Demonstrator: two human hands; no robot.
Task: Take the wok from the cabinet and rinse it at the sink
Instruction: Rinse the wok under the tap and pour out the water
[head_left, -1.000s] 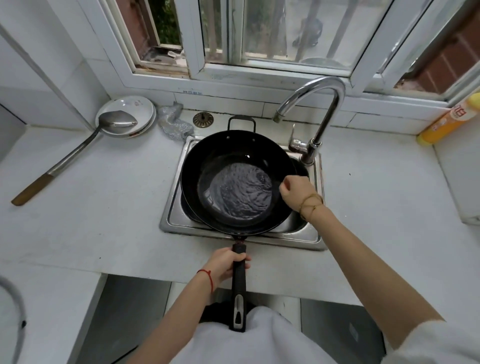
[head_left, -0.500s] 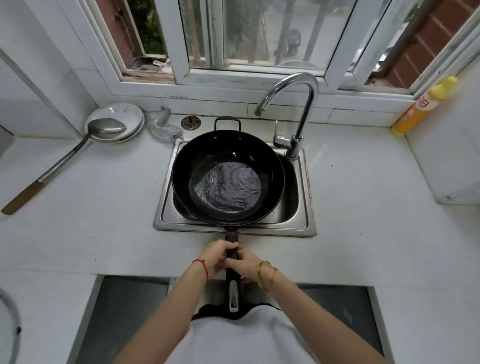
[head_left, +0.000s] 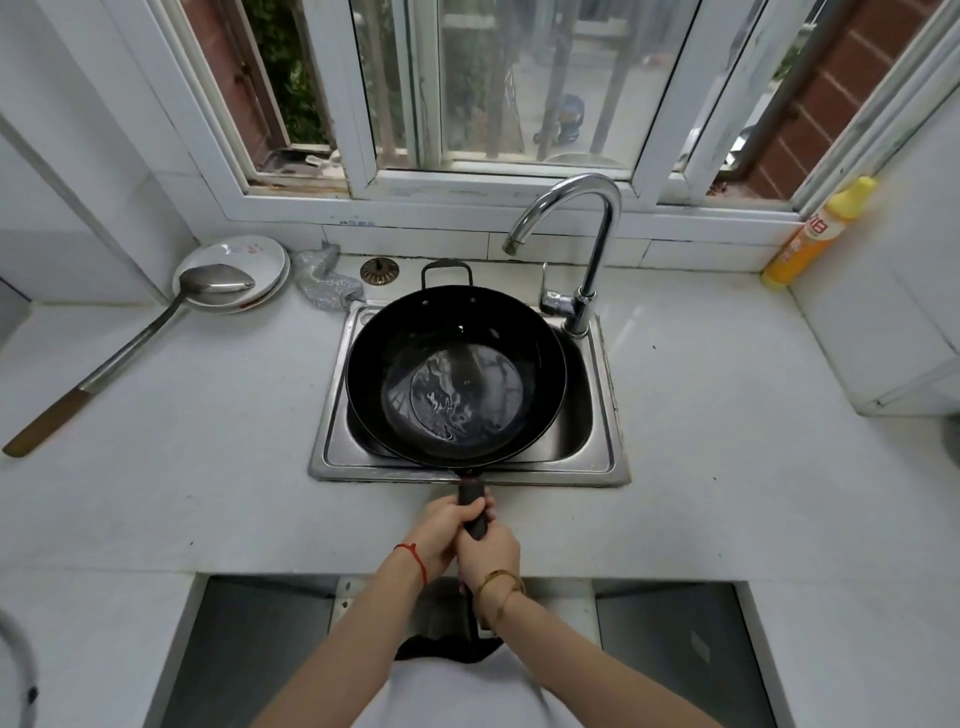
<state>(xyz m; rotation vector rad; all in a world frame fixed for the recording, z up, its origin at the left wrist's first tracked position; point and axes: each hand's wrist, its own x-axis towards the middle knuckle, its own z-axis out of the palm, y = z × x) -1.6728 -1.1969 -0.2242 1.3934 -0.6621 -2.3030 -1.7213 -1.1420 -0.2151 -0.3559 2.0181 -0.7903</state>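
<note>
A black wok (head_left: 400, 343) sits over the steel sink (head_left: 602, 415), with a shallow pool of rippling water in its bottom. Its long black handle (head_left: 471, 493) points toward me across the counter edge. My left hand (head_left: 444, 525) grips the handle from the left, and my right hand (head_left: 491, 551) grips it just behind, both closed around it. The chrome faucet (head_left: 597, 244) arches over the sink's back right, its spout above the wok's far rim. No water runs from it.
A long metal spatula (head_left: 124, 348) with a wooden grip lies on the left counter, its head resting on stacked plates (head_left: 234, 254). A scrubber (head_left: 324, 278) and drain plug (head_left: 380, 270) lie behind the sink. A yellow bottle (head_left: 815, 234) stands at the back right. Open cabinet below.
My right hand left the wok's right rim and came back to the handle, joining my left hand. The water in the wok keeps swirling.
</note>
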